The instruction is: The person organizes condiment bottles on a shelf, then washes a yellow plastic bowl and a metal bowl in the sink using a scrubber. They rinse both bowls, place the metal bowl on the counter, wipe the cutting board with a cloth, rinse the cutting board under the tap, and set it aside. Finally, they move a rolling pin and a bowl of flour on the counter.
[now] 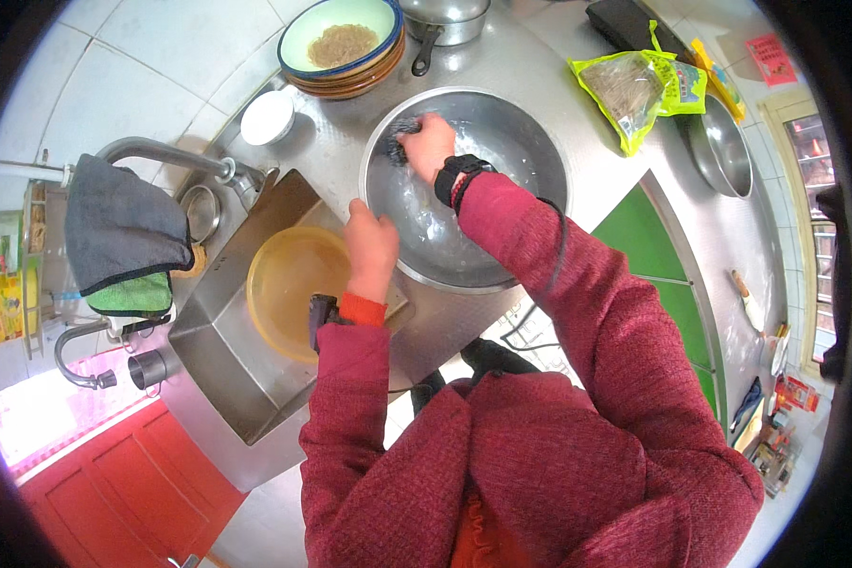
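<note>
A large stainless steel basin (497,248) stands on the metal counter, beside the sink. Inside it, my right hand (429,145) grips a dark scouring pad (401,138) against the upper left of the inner wall. My left hand (370,241) is closed on the basin's left rim, its thumb pointing up along the edge. Wet, shiny patches show on the basin's inside. Left of my left hand, a yellow plastic basin (284,284) sits in the sink (234,376).
A small white bowl (268,118), stacked bowls (341,77) with noodles on top and a lidded pan (447,28) stand behind. The faucet (163,148) arches at left, near hanging cloths (124,220). At right lie a noodle bag (625,89) and a metal bowl (721,145).
</note>
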A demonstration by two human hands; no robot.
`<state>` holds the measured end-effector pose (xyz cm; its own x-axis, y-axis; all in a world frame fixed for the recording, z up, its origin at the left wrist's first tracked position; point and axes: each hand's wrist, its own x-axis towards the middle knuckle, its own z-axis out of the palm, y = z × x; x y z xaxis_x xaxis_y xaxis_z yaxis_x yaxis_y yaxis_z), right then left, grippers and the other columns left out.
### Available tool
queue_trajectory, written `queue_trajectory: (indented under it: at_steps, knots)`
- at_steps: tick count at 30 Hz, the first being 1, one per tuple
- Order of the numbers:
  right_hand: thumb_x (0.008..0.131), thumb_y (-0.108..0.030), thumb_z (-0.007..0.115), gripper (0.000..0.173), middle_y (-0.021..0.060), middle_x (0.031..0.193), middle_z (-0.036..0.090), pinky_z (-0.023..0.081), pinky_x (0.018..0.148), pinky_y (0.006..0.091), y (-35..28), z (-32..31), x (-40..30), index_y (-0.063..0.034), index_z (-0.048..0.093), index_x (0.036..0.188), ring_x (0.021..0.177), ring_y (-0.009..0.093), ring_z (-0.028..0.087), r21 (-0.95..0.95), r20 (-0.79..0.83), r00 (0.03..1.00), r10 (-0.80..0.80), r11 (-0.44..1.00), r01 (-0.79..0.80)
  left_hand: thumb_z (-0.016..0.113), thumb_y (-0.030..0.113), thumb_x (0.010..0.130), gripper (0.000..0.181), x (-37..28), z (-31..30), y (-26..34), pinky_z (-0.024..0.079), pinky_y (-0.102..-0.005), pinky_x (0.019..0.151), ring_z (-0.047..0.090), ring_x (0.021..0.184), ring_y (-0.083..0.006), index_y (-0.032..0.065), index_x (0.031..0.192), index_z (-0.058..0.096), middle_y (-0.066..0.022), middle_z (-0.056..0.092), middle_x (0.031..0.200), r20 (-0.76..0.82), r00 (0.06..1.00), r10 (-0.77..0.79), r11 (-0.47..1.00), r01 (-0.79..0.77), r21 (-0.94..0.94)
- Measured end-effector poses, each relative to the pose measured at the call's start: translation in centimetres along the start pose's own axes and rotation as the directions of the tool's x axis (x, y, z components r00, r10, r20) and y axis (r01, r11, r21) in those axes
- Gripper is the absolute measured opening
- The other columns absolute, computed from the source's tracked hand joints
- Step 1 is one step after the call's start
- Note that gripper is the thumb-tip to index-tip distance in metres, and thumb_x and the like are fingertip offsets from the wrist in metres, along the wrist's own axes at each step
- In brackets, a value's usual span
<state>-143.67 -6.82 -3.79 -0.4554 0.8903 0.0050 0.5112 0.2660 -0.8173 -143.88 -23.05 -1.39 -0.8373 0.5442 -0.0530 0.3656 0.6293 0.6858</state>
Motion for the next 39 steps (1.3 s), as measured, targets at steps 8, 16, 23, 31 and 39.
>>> queue_trajectory:
  at_steps: [8, 16, 23, 31, 39]
  knots:
    - [0.068, -0.014, 0.061, 0.024, 0.0272, 0.085, 0.061, 0.048, 0.079, 0.0404, -0.3, 0.0, 1.4, 0.0044, 0.065, 0.082, 0.087, 0.038, 0.061, -0.135, 0.054, 0.983, 0.175, 0.977, -0.167, 0.05, 0.003, 0.076, 0.018, 0.0, -0.3, 0.3, 0.044, -0.0489, 0.07, 0.056, 0.081, -0.047, -0.007, 0.089, 0.041, -0.0323, 0.057, 0.081, 0.044, 0.999, -0.011, 1.0, 0.01, 0.018]
    - [0.068, -0.01, 0.054, 0.022, 0.0276, 0.086, 0.061, 0.047, 0.079, 0.0425, 0.2, 0.3, 2.6, 0.003, 0.066, 0.081, 0.087, 0.04, 0.059, -0.003, 0.039, 0.971, 0.234, 0.972, -0.234, 0.053, 0.005, 0.073, 0.02, 0.1, -0.1, 0.1, 0.044, -0.0487, 0.067, 0.056, 0.079, -0.0471, -0.0064, 0.086, 0.043, -0.03, 0.057, 0.081, 0.032, 0.998, -0.053, 0.998, 0.055, -0.045]
    - [0.068, -0.012, 0.065, 0.031, 0.0196, 0.083, 0.063, 0.049, 0.071, 0.0375, -0.3, 0.7, -3.1, -0.0019, 0.06, 0.097, 0.079, 0.034, 0.062, -0.041, 0.344, 0.937, -0.053, 0.997, 0.071, 0.052, 0.008, 0.081, 0.02, 0.5, 0.4, -0.4, 0.043, -0.0497, 0.066, 0.056, 0.077, -0.0465, -0.0056, 0.089, 0.041, -0.0295, 0.057, 0.077, -0.01, 0.999, 0.041, 0.999, -0.041, -0.019]
    - [0.081, -0.014, 0.053, 0.027, 0.0184, 0.101, 0.06, 0.045, 0.079, 0.0337, -0.7, -5.8, -11.9, -0.0059, 0.058, 0.106, 0.092, 0.028, 0.058, 0.281, 0.686, 0.726, -0.051, 0.939, -0.2, 0.041, 0.032, 0.092, 0.038, 1.7, 1.3, -0.1, 0.042, -0.0486, 0.063, 0.055, 0.071, -0.044, -0.0027, 0.078, 0.048, -0.0255, 0.057, 0.073, -0.213, 0.977, 0.017, 0.988, -0.05, -0.147]
    - [0.074, -0.009, 0.058, 0.021, 0.015, 0.094, 0.049, 0.043, 0.069, 0.0442, 2.7, -12.5, -17.9, -0.0092, 0.05, 0.094, 0.08, 0.034, 0.052, 0.045, 0.458, 0.641, -0.616, 0.736, 0.675, 0.044, 0.033, 0.091, 0.039, 3.5, 1.0, -0.3, 0.041, -0.0457, 0.063, 0.054, 0.069, -0.0417, -0.002, 0.075, 0.05, -0.0227, 0.057, 0.071, -0.202, 0.972, 0.121, 0.989, -0.135, -0.059]
